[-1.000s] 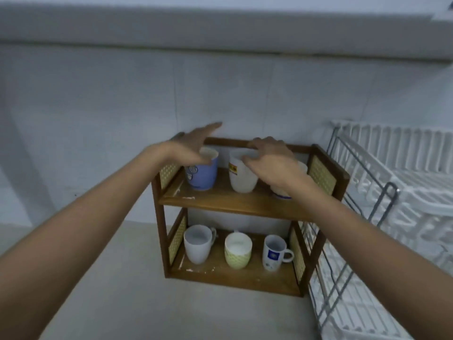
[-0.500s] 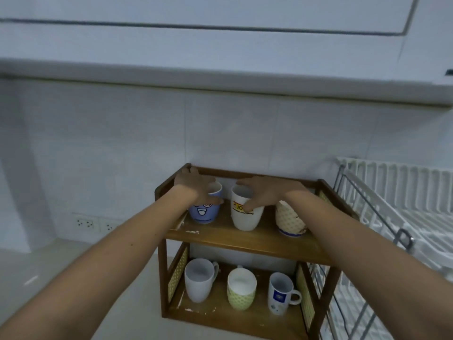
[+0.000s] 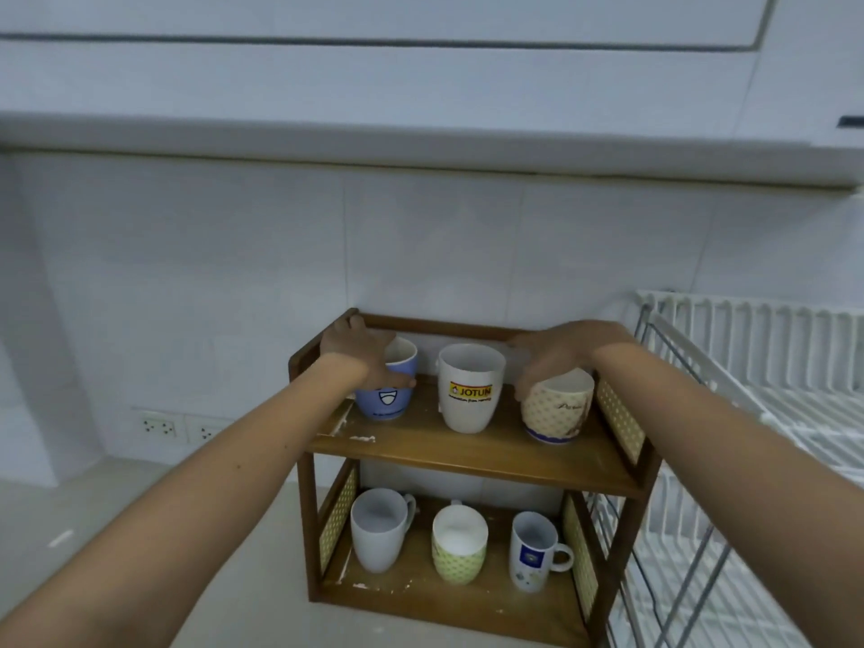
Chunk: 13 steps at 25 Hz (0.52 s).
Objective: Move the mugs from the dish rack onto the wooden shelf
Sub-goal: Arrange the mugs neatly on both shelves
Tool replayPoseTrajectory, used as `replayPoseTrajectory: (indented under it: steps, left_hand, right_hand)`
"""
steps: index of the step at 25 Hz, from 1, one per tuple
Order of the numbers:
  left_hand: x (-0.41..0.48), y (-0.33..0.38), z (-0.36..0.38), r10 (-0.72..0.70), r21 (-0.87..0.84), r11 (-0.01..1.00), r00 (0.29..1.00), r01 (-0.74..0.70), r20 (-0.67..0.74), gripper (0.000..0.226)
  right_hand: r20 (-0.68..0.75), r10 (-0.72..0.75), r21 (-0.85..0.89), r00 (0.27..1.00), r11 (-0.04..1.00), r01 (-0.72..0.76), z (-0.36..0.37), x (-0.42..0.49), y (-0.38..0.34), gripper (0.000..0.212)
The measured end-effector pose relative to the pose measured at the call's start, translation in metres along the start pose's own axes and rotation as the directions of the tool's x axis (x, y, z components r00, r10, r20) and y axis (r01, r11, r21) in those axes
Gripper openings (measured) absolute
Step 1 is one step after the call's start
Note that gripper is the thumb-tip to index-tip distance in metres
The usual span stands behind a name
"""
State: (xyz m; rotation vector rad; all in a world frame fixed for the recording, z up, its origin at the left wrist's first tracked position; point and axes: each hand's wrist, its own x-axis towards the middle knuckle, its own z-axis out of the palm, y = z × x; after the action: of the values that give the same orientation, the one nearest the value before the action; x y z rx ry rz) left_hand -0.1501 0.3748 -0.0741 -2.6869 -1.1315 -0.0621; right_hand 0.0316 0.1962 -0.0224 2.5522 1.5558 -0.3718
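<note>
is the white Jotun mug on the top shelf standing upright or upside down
Upright. The Jotun mug has its open mouth facing up, its base on the wooden shelf, and its logo reads right way up.

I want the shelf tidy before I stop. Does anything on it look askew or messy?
All six mugs stand upright. Only oddity: white flecks, like chipped paint or residue, on the top board's front left and the bottom board of the wooden shelf.

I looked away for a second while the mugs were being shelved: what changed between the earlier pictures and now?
The right hand slid off the white Jotun mug and now rests on the cream patterned mug to its right. The left hand stayed on the blue smiley mug, curling round its rim. The view tilted upward. All six mugs remain on the wooden shelf, three per tier.
</note>
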Motion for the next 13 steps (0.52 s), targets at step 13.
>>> replayPoseTrajectory:
  steps: [13]
  left_hand:
    - [0.008,-0.001,0.002,0.051,-0.09,0.995,0.997,-0.046,0.052,0.093]
  right_hand:
    - [-0.032,0.087,0.117,0.996,0.99,-0.083,0.014,-0.011,0.024,0.076]
